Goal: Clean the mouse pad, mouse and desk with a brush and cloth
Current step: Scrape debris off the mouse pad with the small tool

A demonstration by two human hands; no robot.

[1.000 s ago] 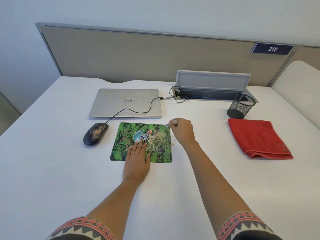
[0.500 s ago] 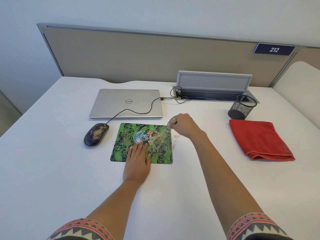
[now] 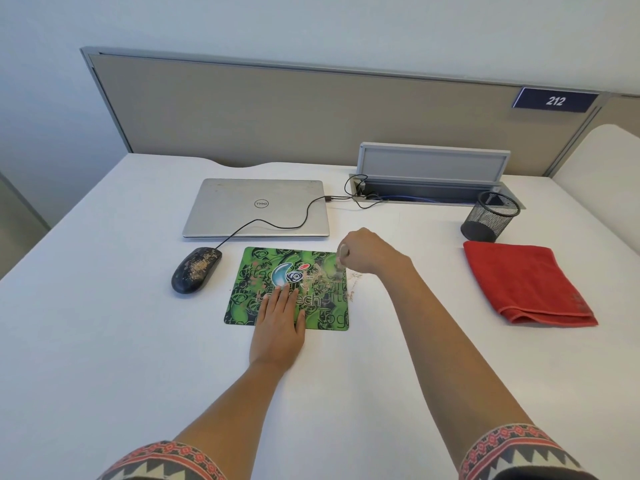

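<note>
A green patterned mouse pad [image 3: 249, 299] lies on the white desk [image 3: 104, 341], with brownish crumbs on its right part and just past its right edge. My left hand [image 3: 278, 323] presses flat on the pad's near edge, fingers straight. My right hand [image 3: 367, 252] grips a small pale brush [image 3: 341, 261] at the pad's upper right corner, bristles down on the pad. A black wired mouse [image 3: 195, 270] with crumbs on top lies left of the pad. A folded red cloth [image 3: 523, 285] lies at the right.
A shut silver laptop [image 3: 256, 207] sits behind the pad, the mouse's cable running over it to an open cable box [image 3: 433, 188]. A black mesh pen cup [image 3: 490, 220] stands behind the cloth. A beige partition closes the desk's back.
My right hand has turned, its wrist swinging right, and the brush has swept crumbs toward and over the pad's right edge. My left hand has stayed in place.
</note>
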